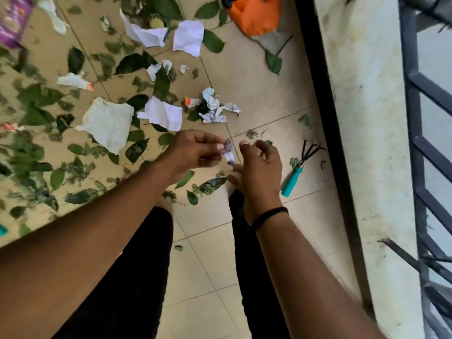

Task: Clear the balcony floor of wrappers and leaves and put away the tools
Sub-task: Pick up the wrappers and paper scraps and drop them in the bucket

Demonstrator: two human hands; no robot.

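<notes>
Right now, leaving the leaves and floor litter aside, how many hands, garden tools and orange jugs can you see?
Hands: 2, the left hand pinching a scrap, and the right hand
Tools: 1, a rake
Orange jug: 1
Total: 4

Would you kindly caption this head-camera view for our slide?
Left hand pinches a crumpled wrapper beside the open right hand, above leaf-strewn tiles; teal-handled hand rake nearby.

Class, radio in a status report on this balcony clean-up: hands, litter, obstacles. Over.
Left hand pinching small wrapper scrap; right hand open beside it. Leaves and papers litter floor. Hand rake still out. Over.
</notes>
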